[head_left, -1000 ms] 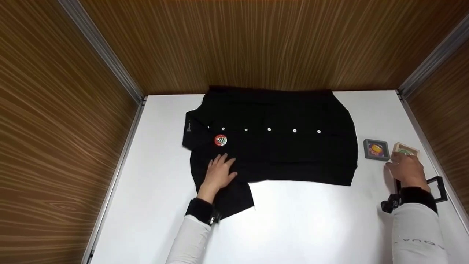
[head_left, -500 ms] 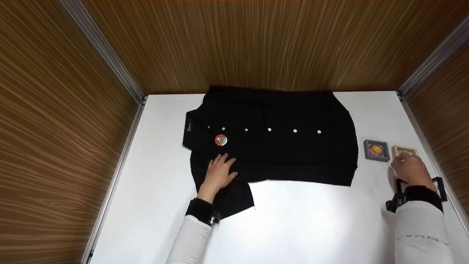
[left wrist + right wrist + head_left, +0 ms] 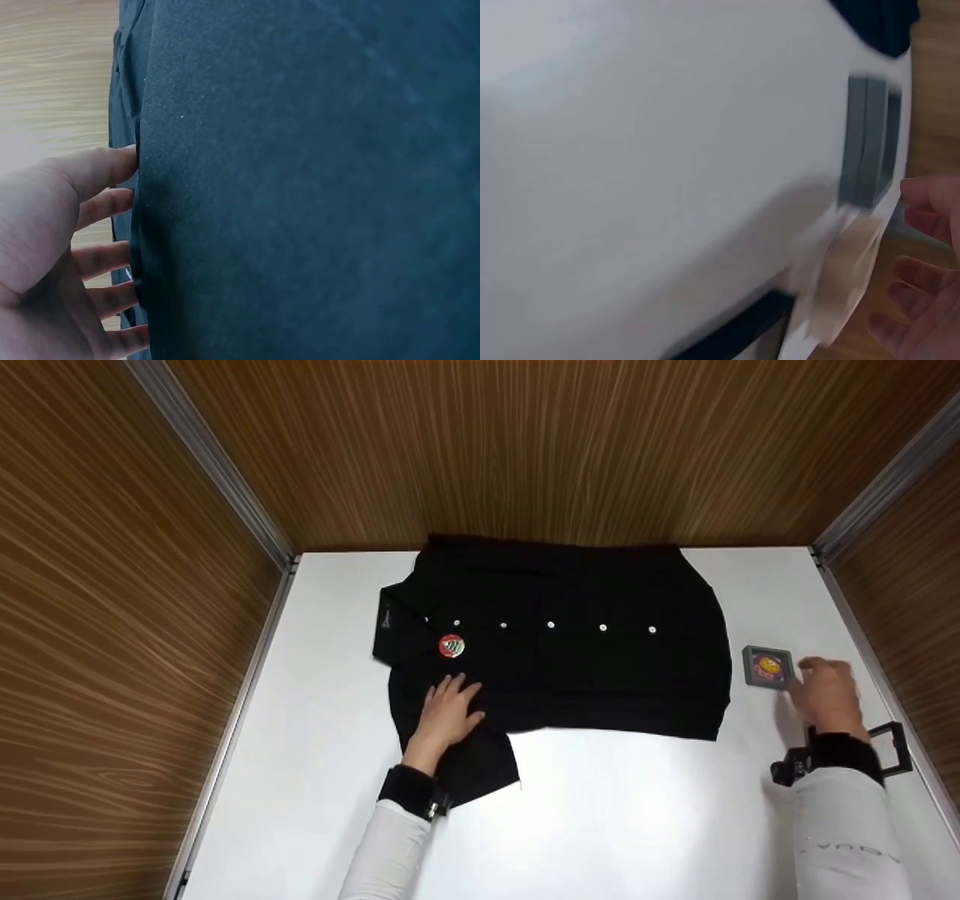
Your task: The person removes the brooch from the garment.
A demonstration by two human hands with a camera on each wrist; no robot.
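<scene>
The left arm (image 3: 386, 847) reaches forward, the left hand (image 3: 448, 716) palm down, its fingers (image 3: 112, 299) spread. The right arm (image 3: 846, 832) reaches forward too, the right hand (image 3: 827, 697) blurred, fingers (image 3: 924, 276) loosely bent.

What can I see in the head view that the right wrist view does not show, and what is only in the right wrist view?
Only the head view: the left hand, the white buttons, the red-edged badge and the picture inside the gray box.

Only the right wrist view: a beige box, somewhat blurred; in the head view I cannot make it out around the hand.

Both: the right hand, the gray box, part of a black frame, the white table and dark cloth, probably the same shirt.
</scene>
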